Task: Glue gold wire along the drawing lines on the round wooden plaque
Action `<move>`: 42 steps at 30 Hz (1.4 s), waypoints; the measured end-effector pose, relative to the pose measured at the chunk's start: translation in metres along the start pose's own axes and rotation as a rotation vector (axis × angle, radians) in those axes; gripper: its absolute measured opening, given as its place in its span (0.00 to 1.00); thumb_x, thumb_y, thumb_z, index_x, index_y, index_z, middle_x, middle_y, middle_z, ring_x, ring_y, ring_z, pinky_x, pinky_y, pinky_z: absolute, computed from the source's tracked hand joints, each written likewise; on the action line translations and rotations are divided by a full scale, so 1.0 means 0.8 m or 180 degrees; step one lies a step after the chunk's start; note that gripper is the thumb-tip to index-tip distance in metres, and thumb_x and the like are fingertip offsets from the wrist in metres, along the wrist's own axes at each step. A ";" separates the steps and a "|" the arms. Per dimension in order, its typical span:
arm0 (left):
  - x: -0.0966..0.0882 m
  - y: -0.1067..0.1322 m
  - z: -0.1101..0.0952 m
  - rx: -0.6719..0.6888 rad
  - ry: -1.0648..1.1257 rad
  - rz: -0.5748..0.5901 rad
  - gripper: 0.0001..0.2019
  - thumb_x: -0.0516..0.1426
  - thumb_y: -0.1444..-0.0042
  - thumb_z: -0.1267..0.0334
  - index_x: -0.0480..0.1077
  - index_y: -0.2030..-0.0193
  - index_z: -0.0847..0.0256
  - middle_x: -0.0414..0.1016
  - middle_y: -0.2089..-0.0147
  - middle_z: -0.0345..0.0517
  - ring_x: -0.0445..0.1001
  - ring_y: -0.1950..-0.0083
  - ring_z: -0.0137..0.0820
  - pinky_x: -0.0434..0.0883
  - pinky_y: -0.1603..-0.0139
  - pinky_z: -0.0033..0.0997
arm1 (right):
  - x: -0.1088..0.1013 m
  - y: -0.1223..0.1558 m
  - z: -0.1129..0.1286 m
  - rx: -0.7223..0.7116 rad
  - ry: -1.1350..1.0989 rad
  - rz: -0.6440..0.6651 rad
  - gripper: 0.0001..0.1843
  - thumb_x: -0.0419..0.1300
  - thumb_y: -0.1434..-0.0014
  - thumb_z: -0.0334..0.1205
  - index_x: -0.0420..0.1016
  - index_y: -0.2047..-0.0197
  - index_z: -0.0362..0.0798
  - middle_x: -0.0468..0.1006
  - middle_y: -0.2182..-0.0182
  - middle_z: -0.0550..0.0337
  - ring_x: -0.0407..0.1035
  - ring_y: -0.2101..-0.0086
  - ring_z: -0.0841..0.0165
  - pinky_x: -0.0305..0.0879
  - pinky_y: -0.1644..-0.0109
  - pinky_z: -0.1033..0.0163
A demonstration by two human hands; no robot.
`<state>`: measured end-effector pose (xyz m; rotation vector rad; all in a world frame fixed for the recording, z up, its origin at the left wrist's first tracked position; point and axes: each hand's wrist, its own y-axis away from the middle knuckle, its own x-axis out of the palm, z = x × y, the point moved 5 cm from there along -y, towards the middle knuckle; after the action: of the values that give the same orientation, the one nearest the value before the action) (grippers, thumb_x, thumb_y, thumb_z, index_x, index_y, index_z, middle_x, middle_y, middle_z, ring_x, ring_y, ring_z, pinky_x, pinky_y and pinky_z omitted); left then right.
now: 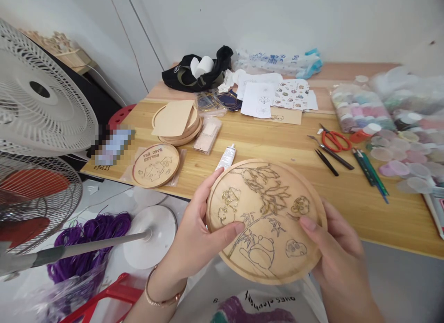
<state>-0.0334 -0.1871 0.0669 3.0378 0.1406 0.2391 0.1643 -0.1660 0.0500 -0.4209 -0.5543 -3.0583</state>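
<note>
Both the left hand [197, 235] and the right hand [338, 249] are closed on a round wooden plaque [263, 221], gripping its rim from either side with thumbs on the face, which bears burned plant and panda drawings. Just beyond the grip, a white tube [226, 157] lies on the bench [347, 207]. Left of the grip lies a smaller burned disc [156, 165]; red-handled scissors [333, 140] lie farther off to the right.

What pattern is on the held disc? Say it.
Brown outlines of bamboo, branches and a bear cover the wooden disc, clearest in the head view.
</note>
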 end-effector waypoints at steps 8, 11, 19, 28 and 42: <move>-0.001 -0.003 0.005 -0.0122 0.0194 -0.0030 0.38 0.68 0.53 0.66 0.58 0.36 0.48 0.67 0.36 0.46 0.70 0.39 0.43 0.74 0.42 0.42 | 0.008 0.005 0.003 0.0159 0.0149 0.0264 0.29 0.68 0.49 0.47 0.69 0.44 0.58 0.80 0.53 0.56 0.75 0.56 0.59 0.76 0.55 0.54; -0.002 -0.005 0.007 -0.0101 0.0269 -0.0059 0.38 0.68 0.53 0.66 0.59 0.36 0.49 0.68 0.36 0.46 0.70 0.39 0.44 0.75 0.43 0.42 | 0.009 0.006 0.005 0.0003 0.0173 0.0438 0.31 0.66 0.45 0.45 0.63 0.39 0.61 0.76 0.47 0.57 0.73 0.51 0.58 0.75 0.51 0.52; -0.005 -0.005 0.003 0.0156 0.0234 -0.0416 0.39 0.68 0.53 0.66 0.57 0.35 0.49 0.67 0.36 0.46 0.70 0.39 0.43 0.77 0.46 0.37 | 0.018 0.014 0.002 -0.0253 0.0241 0.0879 0.40 0.65 0.45 0.50 0.53 0.33 0.63 0.68 0.40 0.54 0.66 0.43 0.53 0.71 0.46 0.48; -0.003 0.000 -0.003 0.0337 -0.0016 -0.0571 0.36 0.67 0.50 0.64 0.57 0.36 0.47 0.65 0.34 0.44 0.67 0.36 0.45 0.77 0.46 0.39 | 0.028 0.022 0.004 -0.0277 0.0429 0.0700 0.41 0.63 0.42 0.40 0.47 0.31 0.61 0.71 0.42 0.52 0.70 0.46 0.58 0.74 0.46 0.51; 0.000 0.003 -0.008 0.0342 -0.0120 -0.0590 0.37 0.67 0.50 0.63 0.56 0.35 0.47 0.66 0.35 0.44 0.69 0.38 0.45 0.78 0.47 0.41 | 0.028 0.026 0.005 -0.0363 0.0299 0.0417 0.40 0.64 0.45 0.41 0.53 0.33 0.61 0.73 0.44 0.53 0.71 0.47 0.59 0.73 0.47 0.52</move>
<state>-0.0340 -0.1890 0.0737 3.1057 0.4436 0.1647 0.1446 -0.1831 0.0663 -0.3002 -0.3357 -2.9736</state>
